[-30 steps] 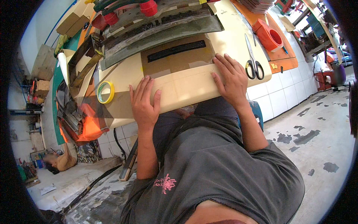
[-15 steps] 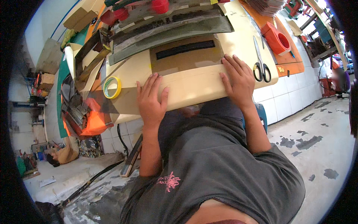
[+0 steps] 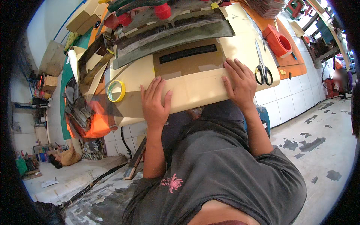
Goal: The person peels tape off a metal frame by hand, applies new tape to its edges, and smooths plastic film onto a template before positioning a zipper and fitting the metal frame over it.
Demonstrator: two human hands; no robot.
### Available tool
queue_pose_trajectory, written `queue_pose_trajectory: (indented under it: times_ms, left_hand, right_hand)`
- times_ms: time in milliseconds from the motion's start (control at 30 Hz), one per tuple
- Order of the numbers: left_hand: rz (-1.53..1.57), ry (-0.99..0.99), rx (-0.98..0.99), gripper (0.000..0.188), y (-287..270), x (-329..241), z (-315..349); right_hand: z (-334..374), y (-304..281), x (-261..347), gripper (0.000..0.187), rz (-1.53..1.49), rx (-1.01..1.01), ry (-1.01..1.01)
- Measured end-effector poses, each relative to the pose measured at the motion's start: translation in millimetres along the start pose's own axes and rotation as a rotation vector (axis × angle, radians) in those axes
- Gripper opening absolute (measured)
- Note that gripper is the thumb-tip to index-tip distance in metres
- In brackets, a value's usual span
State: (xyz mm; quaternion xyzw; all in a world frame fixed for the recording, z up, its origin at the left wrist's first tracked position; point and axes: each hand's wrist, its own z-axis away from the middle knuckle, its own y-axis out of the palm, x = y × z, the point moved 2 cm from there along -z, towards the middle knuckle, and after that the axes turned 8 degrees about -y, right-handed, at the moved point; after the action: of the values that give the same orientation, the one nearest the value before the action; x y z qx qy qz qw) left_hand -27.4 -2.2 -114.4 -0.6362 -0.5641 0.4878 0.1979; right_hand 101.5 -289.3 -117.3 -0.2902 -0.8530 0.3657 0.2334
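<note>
My left hand (image 3: 155, 100) lies flat on the pale yellow table top (image 3: 195, 90), fingers stretched out at the near left corner of a brown sheet (image 3: 210, 63). At that sheet's near right corner rests my right hand (image 3: 240, 83), fingers extended and thumb apart. Neither hand grips anything. A long black strip (image 3: 187, 54) sits across the brown sheet. Just beyond, a long grey-green bar-like piece (image 3: 176, 42) spans the table; its kind I cannot make out. To the left of my left hand is a roll of yellow tape (image 3: 122, 96).
Black-handled scissors (image 3: 263, 70) lie right of my right hand, near a red holder (image 3: 273, 42) on an orange surface. Red knobs (image 3: 162, 12) stand at the back. Dark frame pieces (image 3: 90, 67) occupy the left side. A person (image 3: 67, 155) is low at the far left.
The whole view has shifted slightly. Both hands keep their flat pose at the brown sheet's near corners, and the things on the table keep their places.
</note>
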Motion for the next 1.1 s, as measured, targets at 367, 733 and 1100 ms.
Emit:
queue_pose_trajectory:
  times_ms: [367, 733, 1100]
  left_hand:
    - [-0.026, -0.009, 0.023, 0.042, -0.8, 0.7, 0.6]
    - [-0.017, 0.018, 0.051, 0.046, -4.5, -2.4, 0.5]
    - [-0.042, 0.019, 0.095, 0.050, -0.4, 0.6, 0.9]
  right_hand:
    - [-1.7, -2.6, 2.0, 0.046, 0.008, 0.005, 0.012]
    - [-2.7, -2.7, 3.5, 0.049, -0.013, -0.014, -0.002]
    - [-3.0, -4.3, 4.6, 0.046, 0.012, 0.032, -0.016]
